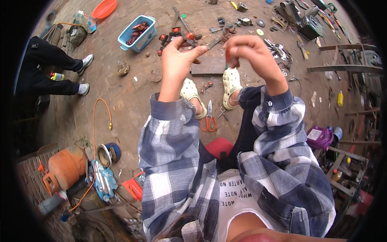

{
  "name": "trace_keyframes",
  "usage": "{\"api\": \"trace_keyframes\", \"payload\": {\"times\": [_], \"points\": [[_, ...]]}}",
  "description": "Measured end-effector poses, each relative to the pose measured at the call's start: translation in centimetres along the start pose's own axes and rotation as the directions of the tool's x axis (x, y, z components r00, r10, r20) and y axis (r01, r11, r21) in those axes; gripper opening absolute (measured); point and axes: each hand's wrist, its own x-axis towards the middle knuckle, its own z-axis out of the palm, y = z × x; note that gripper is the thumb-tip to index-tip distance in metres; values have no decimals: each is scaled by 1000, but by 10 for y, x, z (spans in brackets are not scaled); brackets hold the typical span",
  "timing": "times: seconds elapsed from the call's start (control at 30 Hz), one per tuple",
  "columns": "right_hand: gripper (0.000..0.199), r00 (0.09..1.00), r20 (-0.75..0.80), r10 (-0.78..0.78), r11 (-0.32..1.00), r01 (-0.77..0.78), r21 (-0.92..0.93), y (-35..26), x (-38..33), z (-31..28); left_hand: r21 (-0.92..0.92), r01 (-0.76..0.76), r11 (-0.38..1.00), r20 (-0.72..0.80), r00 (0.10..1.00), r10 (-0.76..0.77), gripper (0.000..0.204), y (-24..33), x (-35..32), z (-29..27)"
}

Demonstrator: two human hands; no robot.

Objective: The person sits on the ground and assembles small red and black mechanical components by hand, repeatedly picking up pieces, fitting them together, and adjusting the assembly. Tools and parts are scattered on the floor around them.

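Note:
My left hand [177, 60] is raised over the work spot, thumb and fingers drawn together; what they pinch cannot be made out against the red and black parts [175, 32] behind. Level with it, my right hand [254, 56] is curled, fingertips pressed together on something small and dark that is mostly hidden. Between the hands shows a narrow grey metal piece [213, 43]; I cannot tell whether either hand touches it. Below lies a flat dark block [207, 66] on the ground. A small red and black part [207, 85] and orange-handled scissors [208, 121] lie between my feet.
A blue basin [139, 34] with reddish-brown pieces stands beyond my left hand. Scattered metal parts [278, 52] lie to the right. Another person's legs [56, 66] are at the left. Nearer are an orange gas cylinder [66, 167] with a hose and a purple jug [319, 138].

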Motion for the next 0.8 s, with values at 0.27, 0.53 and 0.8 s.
{"api": "trace_keyframes", "payload": {"times": [0.27, 0.53, 0.8], "points": [[27, 870, -462, -173, 734, 426, 529, 22, 17, -35, 225, -188, 956, 304, 946, 115, 50, -5, -5, 0], [19, 918, -166, -360, 719, 387, 578, 14, -8, -54, -214, -27, 976, 102, 994, 50, 41, 3, 4, -5], [28, 925, -92, -367, 886, 379, 267, -23, -7, -7, 577, -245, 779, 28, 960, 280, 51, -23, 9, -12]]}}
